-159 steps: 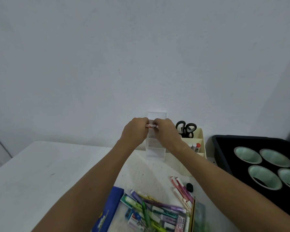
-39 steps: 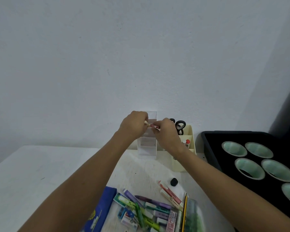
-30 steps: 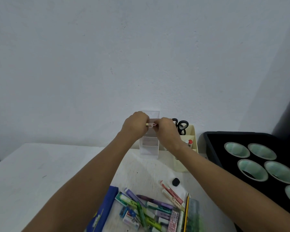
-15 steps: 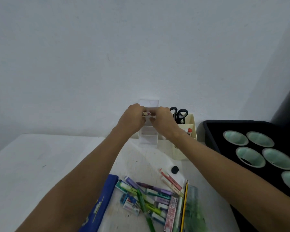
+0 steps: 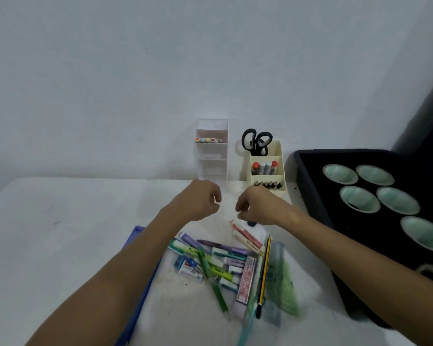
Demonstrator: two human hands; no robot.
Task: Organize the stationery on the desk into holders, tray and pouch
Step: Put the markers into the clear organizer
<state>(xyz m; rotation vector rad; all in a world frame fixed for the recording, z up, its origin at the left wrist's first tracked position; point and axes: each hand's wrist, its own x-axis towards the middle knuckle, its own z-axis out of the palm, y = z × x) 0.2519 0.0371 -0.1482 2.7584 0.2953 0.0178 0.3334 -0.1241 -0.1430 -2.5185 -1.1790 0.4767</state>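
A clear tiered holder [image 5: 211, 168] stands against the wall with several coloured marker ends [image 5: 205, 140] lying in its upper shelf. Beside it a cream organizer [image 5: 278, 151] holds black scissors [image 5: 256, 141], glue sticks and small dark items. My left hand [image 5: 200, 201] and my right hand [image 5: 256, 206] hover low over the desk, fingers loosely curled, holding nothing. Under them lies a pile of highlighters and pens [image 5: 218, 260], two pink markers [image 5: 246, 237], a pencil [image 5: 264, 268], a green ruler [image 5: 279, 273] and a blue pouch [image 5: 138, 278].
A black tray [image 5: 313, 196] with several pale green cups fills the right side. A small black cap [image 5: 251, 224] lies under my right hand. The white desk [image 5: 60, 233] reaches left to the wall.
Both hands let go of the small marker at the clear holder's upper shelf and dropped back toward the pile. The marker now lies in that shelf with the others.
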